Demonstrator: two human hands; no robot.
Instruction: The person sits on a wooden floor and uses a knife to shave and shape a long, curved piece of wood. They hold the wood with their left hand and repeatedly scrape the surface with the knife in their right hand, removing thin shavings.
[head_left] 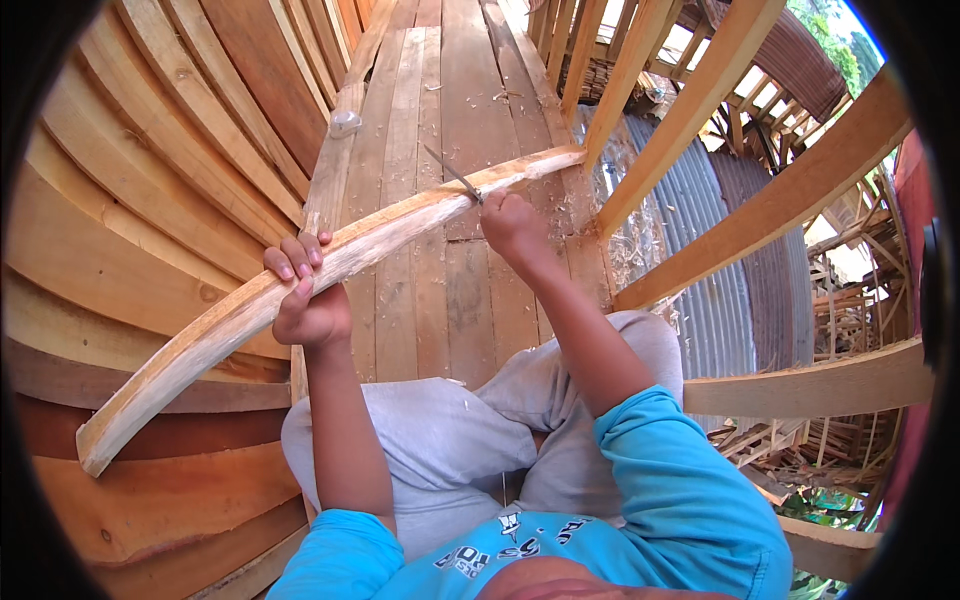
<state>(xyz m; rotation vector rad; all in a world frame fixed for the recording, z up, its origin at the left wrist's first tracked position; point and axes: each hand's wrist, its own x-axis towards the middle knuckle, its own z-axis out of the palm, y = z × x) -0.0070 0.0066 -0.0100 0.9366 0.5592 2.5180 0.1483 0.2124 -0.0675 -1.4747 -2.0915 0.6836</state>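
Note:
A long, pale piece of wood [400,225] with a slight curve slants across in front of me, from low at the left to higher at the right. My left hand [305,290] is wrapped round it left of its middle, fingers over the far edge and thumb on the near side. In my closed right hand [513,225] is a knife [455,172]; the handle is mostly hidden by my fingers. Its thin blade points up and left across the wood's upper edge. The wood's right end reaches the railing posts.
Wooden floor planks [400,130] carry scattered shavings. A small clear plastic item [345,123] lies by the overlapping board wall [170,200] on the left. Railing posts [690,110] rise on the right, with corrugated metal sheets [690,230] beyond and below. My crossed legs [430,420] are close underneath.

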